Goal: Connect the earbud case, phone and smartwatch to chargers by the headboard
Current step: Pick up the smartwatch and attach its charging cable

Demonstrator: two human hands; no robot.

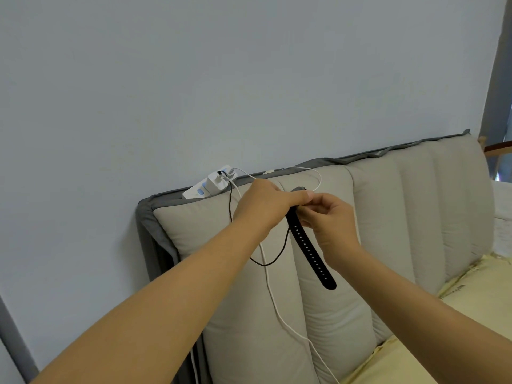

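Note:
A black smartwatch [309, 245] hangs in front of the padded headboard [388, 217], its perforated strap dangling down. My left hand [266, 202] grips the watch body from above, and my right hand [329, 220] pinches at the same spot from the right; the watch face is hidden between them. A thin black cable [231, 217] runs from the white power strip [210, 184] on top of the headboard down in a loop toward my hands. The earbud case and phone are not in view.
A white charger plug [217, 182] sits in the power strip, and white cables [270, 281] trail down the headboard cushion toward the yellow mattress [415, 342]. The blue-grey wall [194, 79] fills the upper view. A wooden rail [498, 148] shows at far right.

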